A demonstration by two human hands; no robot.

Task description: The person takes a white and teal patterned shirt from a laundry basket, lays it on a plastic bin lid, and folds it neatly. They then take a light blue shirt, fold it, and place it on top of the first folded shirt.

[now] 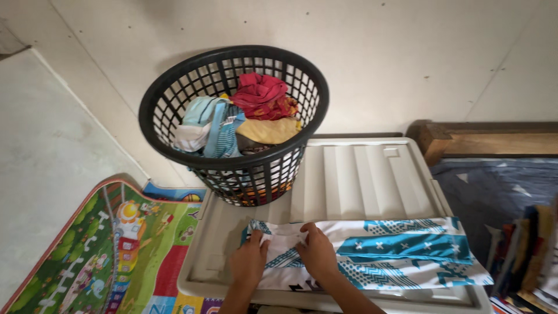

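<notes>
Far left: pale bare floor, then a colourful play mat (110, 256) with cartoon pictures, lying flat against the near-left corner of a beige plastic storage-bin lid (372, 180) serving as the tabletop. Standing on the far-left part of that lid: a black plastic laundry basket (232, 122), upright, heaped with crumpled clothes (250, 113) in red, yellow, blue stripes and white, probably parked there within arm's reach. Near edge, left of centre: left hand (250, 264), fingers curled down and pinching the left end of a white and teal patterned garment (372, 256). Just beside it: right hand (318, 253), palm down, fingers bent and gripping the same cloth at its upper edge, seemingly to keep the fabric taut and flat. Garment itself stretched across the near strip of the lid, running right from the hands to the lid's right edge, lying smooth, clear of the basket. Further right: a wooden bed frame (488, 139), a dark blue patterned bed sheet (494, 192), and at the extreme right a stack of folded clothes (532, 250), partly cut off by the frame.
</notes>
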